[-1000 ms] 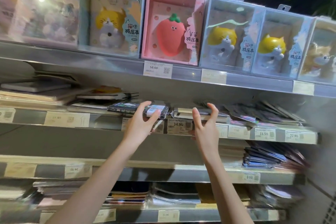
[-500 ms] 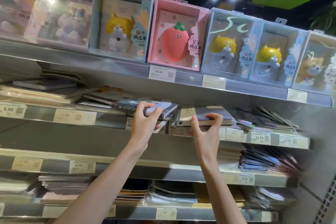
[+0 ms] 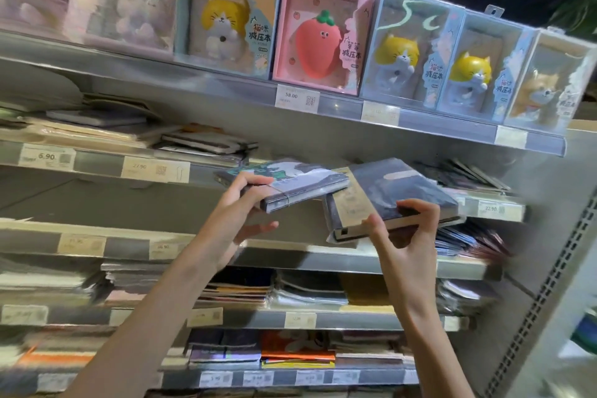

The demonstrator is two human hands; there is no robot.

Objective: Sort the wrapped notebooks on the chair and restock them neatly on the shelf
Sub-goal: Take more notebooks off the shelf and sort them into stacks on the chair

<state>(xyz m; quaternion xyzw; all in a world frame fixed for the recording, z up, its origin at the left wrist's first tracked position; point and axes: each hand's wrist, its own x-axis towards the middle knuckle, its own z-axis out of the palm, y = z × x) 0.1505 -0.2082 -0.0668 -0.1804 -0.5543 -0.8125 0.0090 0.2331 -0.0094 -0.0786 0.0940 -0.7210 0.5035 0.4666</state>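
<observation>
Wrapped notebooks, two in hand, both flat rectangular blocks in glossy clear film, held in front of the second shelf (image 3: 97, 168) edge. Left notebook (image 3: 290, 184): dark cover with pale cloud-like print and a green patch, thin elastic band across it; long axis runs left-right, right end tilted up slightly. Left hand (image 3: 235, 213) grips its near-left corner, fingers curled over the top, thumb underneath. Right notebook (image 3: 391, 200): dark navy cover, tan paper band at the left end, pale page edge facing the camera; long axis slopes down to the left. Right hand (image 3: 403, 236) pinches its lower edge between thumb and curled fingers. The two notebooks overlap at the middle. Price tag (image 3: 297, 97) above reads 58.00; other tags legible: 6.90, 22.90. Pink strawberry box (image 3: 319, 32) stands on the top shelf; its small print is unreadable.
</observation>
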